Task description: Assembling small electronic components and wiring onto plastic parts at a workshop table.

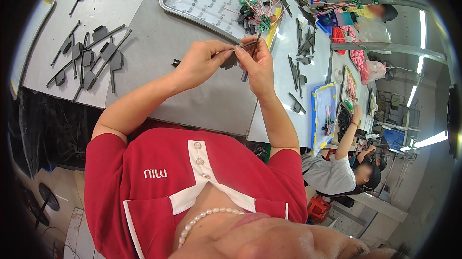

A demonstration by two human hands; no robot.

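Both hands meet over the grey table in front of me. My left hand (204,61) pinches one end of a dark grey plastic part (230,62), which looks like the thin bars with a small box lying about. My right hand (258,69) is closed round the part's other end. It also holds a slim tool with a dark tip and a translucent purplish handle (245,76); its exact kind is unclear. My fingers hide much of the part. Just left of my left wrist lies a small black piece (176,62).
Several similar grey parts (89,57) lie at the left, more (298,73) at the right. A metal tray (192,16) with red-wired green boards (257,11) stands ahead. A blue-edged tray (323,114) is to the right. Co-workers (327,174) sit farther right.
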